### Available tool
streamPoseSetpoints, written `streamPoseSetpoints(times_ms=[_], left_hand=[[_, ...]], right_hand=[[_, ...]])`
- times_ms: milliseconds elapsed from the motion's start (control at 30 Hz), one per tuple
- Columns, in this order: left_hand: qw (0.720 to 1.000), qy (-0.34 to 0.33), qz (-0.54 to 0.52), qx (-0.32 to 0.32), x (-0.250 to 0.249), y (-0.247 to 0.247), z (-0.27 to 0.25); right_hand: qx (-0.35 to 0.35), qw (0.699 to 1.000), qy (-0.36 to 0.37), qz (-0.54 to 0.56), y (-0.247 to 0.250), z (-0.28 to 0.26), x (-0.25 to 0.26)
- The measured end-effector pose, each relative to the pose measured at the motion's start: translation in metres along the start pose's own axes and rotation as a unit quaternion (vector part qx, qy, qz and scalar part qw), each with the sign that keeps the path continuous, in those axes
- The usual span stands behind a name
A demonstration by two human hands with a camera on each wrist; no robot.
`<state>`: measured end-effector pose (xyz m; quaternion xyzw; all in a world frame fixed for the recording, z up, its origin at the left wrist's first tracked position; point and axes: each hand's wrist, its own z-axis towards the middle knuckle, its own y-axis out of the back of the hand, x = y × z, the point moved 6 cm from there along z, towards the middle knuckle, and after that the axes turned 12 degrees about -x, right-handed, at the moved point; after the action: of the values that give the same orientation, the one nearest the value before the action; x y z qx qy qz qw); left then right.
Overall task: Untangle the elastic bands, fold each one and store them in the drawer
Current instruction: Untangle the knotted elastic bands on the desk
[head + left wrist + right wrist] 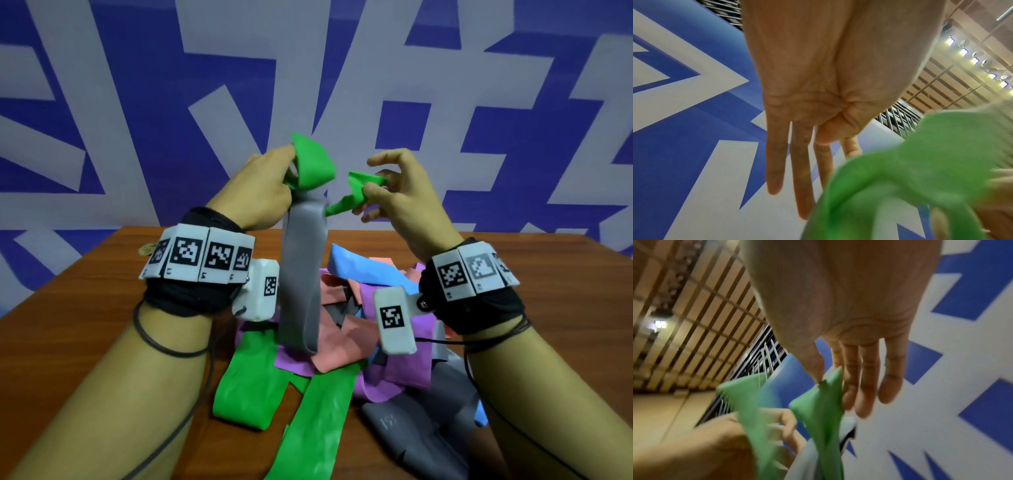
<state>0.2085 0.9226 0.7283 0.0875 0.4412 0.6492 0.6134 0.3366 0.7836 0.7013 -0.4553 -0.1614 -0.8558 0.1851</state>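
Note:
A green elastic band [313, 164] is held up above the table between both hands. My left hand [291, 169] grips its upper bunch, fingers curled round it in the right wrist view [777, 426]. My right hand [371, 188] pinches the band's other end [818, 402] between thumb and index finger; its other fingers [890, 386] stay straight. A grey band [301, 274] hangs from the green one just below my left hand, down to the pile. In the left wrist view the green band [910, 186] is a blur beside three straight fingers [774, 162].
A tangled pile of bands lies on the wooden table [85, 325] under my hands: green [246, 387], purple [400, 370], salmon [335, 346], blue [356, 265] and grey [421, 421]. A small round brass-coloured object [147, 248] sits at the table's far left. A blue-and-white wall [137, 102] stands behind.

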Motion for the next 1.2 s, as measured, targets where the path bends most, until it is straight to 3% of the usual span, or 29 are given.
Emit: streamPoseSetpoints(times_ms=[67, 133, 233, 300, 367, 500, 600, 700, 800, 933, 1033, 1100, 1200], left_hand=[[0.999, 0.008, -0.017, 0.029, -0.004, -0.001, -0.005], [0.998, 0.020, -0.020, 0.050, -0.004, -0.006, -0.005], [0.994, 0.004, 0.023, 0.107, -0.011, -0.030, -0.007], [0.976, -0.030, 0.096, 0.194, -0.013, -0.061, -0.020], [0.951, -0.042, 0.136, 0.276, -0.007, -0.094, -0.038], [0.912, -0.072, 0.181, 0.361, 0.007, -0.143, -0.070], [0.909, -0.102, 0.210, 0.346, -0.002, -0.158, -0.076], [0.934, -0.090, 0.147, 0.314, -0.012, -0.155, -0.062], [0.965, -0.088, 0.067, 0.238, -0.024, -0.138, -0.041], [0.987, -0.071, -0.024, 0.141, -0.052, -0.113, -0.022], [0.982, -0.061, -0.122, 0.129, -0.074, -0.091, -0.009], [0.976, -0.058, -0.154, 0.140, -0.077, -0.076, -0.004], [0.978, -0.033, -0.126, 0.163, -0.056, -0.062, -0.010]], right_hand=[[0.024, 0.994, 0.015, -0.102, 0.006, -0.003, 0.002], [0.074, 0.966, 0.018, -0.246, 0.010, -0.006, -0.002], [0.177, 0.875, -0.011, -0.451, 0.016, -0.008, -0.030], [0.239, 0.801, -0.041, -0.547, 0.022, -0.014, -0.058], [0.273, 0.755, -0.065, -0.592, 0.030, -0.023, -0.084], [0.329, 0.711, -0.089, -0.615, 0.034, -0.043, -0.124], [0.313, 0.748, -0.061, -0.581, 0.020, -0.046, -0.118], [0.273, 0.804, -0.041, -0.526, 0.022, -0.038, -0.099], [0.229, 0.847, -0.011, -0.479, 0.038, -0.027, -0.074], [0.123, 0.856, 0.014, -0.501, 0.070, -0.010, -0.020], [0.046, 0.875, 0.017, -0.482, 0.084, -0.003, 0.021], [0.040, 0.899, 0.010, -0.437, 0.084, -0.001, 0.031], [0.111, 0.921, -0.030, -0.373, 0.072, -0.014, 0.026]])
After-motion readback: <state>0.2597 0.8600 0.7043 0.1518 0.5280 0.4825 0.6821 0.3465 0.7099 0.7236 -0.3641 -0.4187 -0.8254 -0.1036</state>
